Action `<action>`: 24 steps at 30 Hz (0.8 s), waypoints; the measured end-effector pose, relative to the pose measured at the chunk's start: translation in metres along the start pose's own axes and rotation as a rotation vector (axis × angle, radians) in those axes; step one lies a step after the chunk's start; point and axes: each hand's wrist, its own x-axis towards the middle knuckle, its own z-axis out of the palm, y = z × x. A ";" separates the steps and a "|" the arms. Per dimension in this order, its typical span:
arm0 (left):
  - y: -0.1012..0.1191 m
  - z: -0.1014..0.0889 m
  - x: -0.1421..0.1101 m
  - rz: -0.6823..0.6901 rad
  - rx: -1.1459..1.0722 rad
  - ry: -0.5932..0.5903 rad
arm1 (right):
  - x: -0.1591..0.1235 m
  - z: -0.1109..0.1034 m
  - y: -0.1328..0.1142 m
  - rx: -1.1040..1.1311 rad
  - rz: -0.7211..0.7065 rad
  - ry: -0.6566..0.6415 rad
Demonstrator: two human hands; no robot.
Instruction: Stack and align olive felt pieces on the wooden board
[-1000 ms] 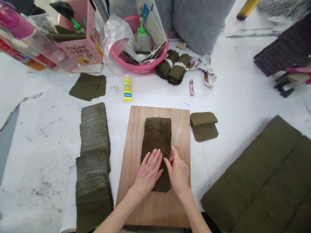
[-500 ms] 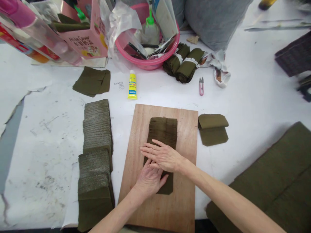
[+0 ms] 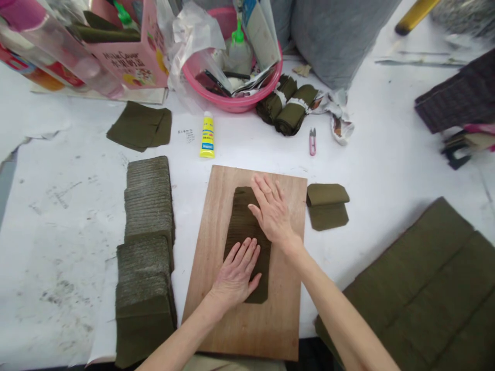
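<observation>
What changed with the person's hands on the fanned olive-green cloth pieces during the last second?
The right hand slid from the near end of the fanned row of olive-green cloth pieces, across it, up to its far end, flat. The left hand stayed pressed on the near end. The wooden board stayed put.

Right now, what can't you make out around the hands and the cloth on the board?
- Head view: the right hand and left hand lie flat on the fanned cloth pieces, hiding its middle and far right.
- The wooden board: its near edge is cut off by the frame.
- Yellow tube: print too small to read.
- Pink basin: contents are jumbled.
</observation>
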 end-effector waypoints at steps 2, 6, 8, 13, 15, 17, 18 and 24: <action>0.000 0.002 0.000 -0.003 -0.015 0.009 | -0.026 0.005 -0.013 0.011 0.057 0.014; 0.000 0.003 0.000 -0.007 -0.019 -0.016 | -0.049 0.026 -0.017 0.008 0.120 -0.016; 0.000 0.002 0.000 -0.005 -0.011 -0.029 | -0.046 0.034 -0.013 0.006 0.163 -0.010; -0.001 -0.001 0.001 0.001 -0.001 -0.032 | -0.031 0.038 0.000 0.001 0.227 0.029; -0.001 -0.002 0.000 0.006 0.001 -0.030 | -0.025 0.037 0.005 -0.009 0.294 0.067; -0.001 -0.001 0.000 0.006 0.004 -0.026 | -0.022 0.034 0.008 -0.005 0.347 0.107; -0.001 -0.001 0.000 0.004 0.005 -0.024 | -0.023 0.032 0.008 0.006 0.366 0.127; 0.000 -0.002 0.000 0.007 -0.013 -0.005 | -0.069 0.028 -0.022 0.109 0.463 0.233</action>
